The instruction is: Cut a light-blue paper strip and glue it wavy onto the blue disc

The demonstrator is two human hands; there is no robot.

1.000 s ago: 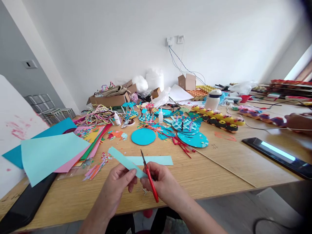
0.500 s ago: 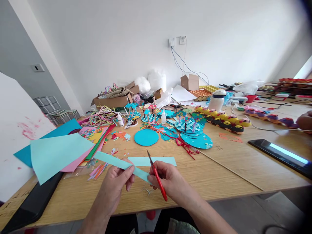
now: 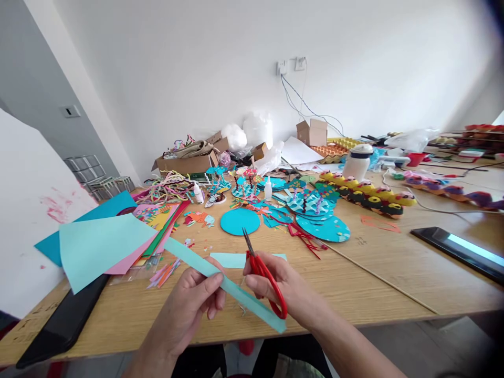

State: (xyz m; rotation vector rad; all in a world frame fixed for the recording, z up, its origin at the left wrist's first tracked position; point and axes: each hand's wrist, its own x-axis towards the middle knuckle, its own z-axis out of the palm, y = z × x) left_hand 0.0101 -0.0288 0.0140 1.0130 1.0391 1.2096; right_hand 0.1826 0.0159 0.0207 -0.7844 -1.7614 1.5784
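My left hand (image 3: 199, 296) pinches a long light-turquoise paper strip (image 3: 189, 255) between thumb and fingers; the strip slants down to the right, its lower end lying below my right hand. Red-handled scissors (image 3: 269, 278) are in my right hand (image 3: 281, 281), their blades pointing up and away from me. The blades look nearly closed and are apart from the strip. Behind my hands, another light-turquoise strip (image 3: 228, 260) lies flat on the wooden table, partly hidden by my right hand. A blue disc (image 3: 240, 221) lies just beyond it.
On the left, a light-turquoise sheet (image 3: 104, 247) overlaps other coloured papers. White glue bottles (image 3: 197, 193) stand behind the disc. Decorated blue discs (image 3: 323, 228), a thin wooden stick (image 3: 378, 273) and a black tablet (image 3: 460, 252) lie to the right. Painted egg-carton caterpillars (image 3: 366, 191) are farther back.
My right hand has let go of the strip's lower end and turned the scissors, with the handle loops now showing. My left hand still holds the strip. The view has shifted slightly.
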